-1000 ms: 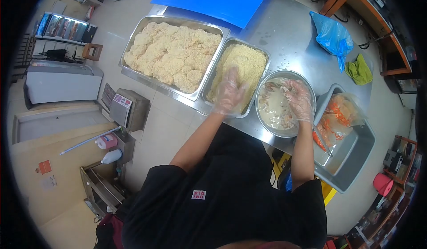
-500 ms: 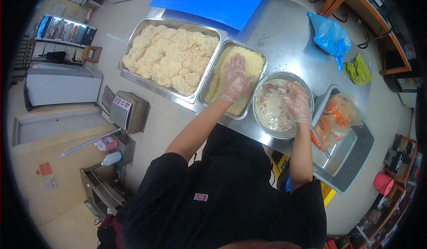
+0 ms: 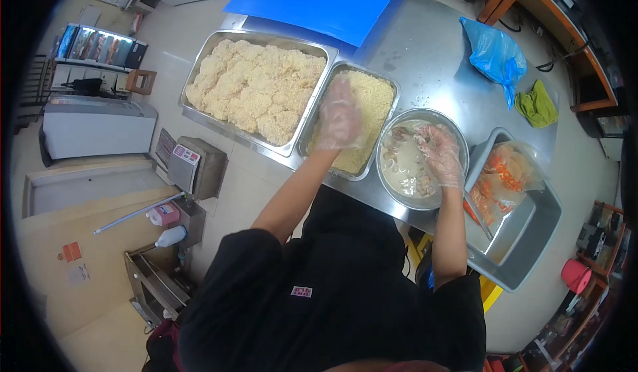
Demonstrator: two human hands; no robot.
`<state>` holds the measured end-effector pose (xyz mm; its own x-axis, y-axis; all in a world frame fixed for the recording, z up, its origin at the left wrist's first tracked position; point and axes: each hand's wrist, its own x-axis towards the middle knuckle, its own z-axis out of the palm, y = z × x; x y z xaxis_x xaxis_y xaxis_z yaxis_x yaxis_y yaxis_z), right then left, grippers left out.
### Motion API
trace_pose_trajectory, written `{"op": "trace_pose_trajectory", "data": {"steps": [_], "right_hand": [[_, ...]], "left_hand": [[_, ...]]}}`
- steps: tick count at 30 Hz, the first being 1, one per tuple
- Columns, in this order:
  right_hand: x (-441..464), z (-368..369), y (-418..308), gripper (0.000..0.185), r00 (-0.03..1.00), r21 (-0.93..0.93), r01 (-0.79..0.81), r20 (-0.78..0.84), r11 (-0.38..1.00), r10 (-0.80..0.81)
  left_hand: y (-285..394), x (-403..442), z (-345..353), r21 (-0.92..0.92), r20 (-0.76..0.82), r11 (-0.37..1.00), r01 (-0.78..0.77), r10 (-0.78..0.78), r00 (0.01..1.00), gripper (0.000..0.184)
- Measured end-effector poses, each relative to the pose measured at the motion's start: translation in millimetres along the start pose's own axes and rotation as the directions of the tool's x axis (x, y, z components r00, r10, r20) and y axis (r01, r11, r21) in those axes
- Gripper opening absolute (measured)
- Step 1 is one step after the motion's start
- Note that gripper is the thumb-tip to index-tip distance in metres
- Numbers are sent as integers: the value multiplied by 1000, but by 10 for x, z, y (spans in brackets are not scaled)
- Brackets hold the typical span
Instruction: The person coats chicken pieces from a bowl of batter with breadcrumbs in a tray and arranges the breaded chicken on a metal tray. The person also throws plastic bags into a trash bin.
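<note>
My left hand (image 3: 341, 116), in a clear plastic glove, is over the left side of a small metal tray of pale breadcrumbs (image 3: 374, 99). Its fingers are stretched out and a little blurred. In the round metal bowl just right of it, pale meat pieces (image 3: 402, 162) lie in a milky liquid. My right hand (image 3: 442, 156), also gloved, reaches into this bowl with its fingers curled at the liquid; what they hold, if anything, is hard to make out. Left of the crumbs, a large metal tray is heaped with crumb-coated pieces (image 3: 252, 86).
A grey plastic tub (image 3: 531, 246) with printed plastic bags (image 3: 508, 169) and a long-handled utensil stands to the right. Farther back on the steel table (image 3: 425, 46) are a blue plastic bag (image 3: 492, 49), a green cloth (image 3: 536, 104) and a blue board (image 3: 319, 0).
My left hand has shifted left across the crumb tray, and more crumbs show on its right. My right hand stays in the bowl, its fingers slightly more curled.
</note>
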<state>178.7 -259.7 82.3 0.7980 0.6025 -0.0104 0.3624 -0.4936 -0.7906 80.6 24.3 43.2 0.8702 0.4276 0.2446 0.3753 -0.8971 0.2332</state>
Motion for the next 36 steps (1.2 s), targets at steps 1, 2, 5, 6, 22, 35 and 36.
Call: {"op": "trace_pose_trajectory", "data": {"steps": [1,2,5,6,22,35,36], "right_hand": [[-5,9,-9,41,1000,-21,-10,-7,1000,9],[-1,1,-34,41,1000,-42,-19,-12,999,19],[11,-41,-171,40,999,-107,-32,0,994,32],[14,-49,-218,39,999,-130,-33,6,991,34],[22,-46,-129,37,999,-6,31,24,1000,-31],[3,-66,-146,42,999,54,10,47,998,-13],[-6,-73,-158,42,999,73,13,49,997,-16]], "left_hand": [[-59,-117,-78,-105,39,992,75,-71,997,65],[-113,-250,-155,-205,86,966,156,-141,986,62],[-391,-472,348,-323,76,906,272,-262,962,58],[-484,-524,543,-338,44,897,286,-289,956,57],[-117,118,-16,-418,66,906,62,-38,997,50],[354,-177,115,-80,175,997,-12,26,984,84],[423,-148,96,-80,178,997,-11,25,984,86]]}}
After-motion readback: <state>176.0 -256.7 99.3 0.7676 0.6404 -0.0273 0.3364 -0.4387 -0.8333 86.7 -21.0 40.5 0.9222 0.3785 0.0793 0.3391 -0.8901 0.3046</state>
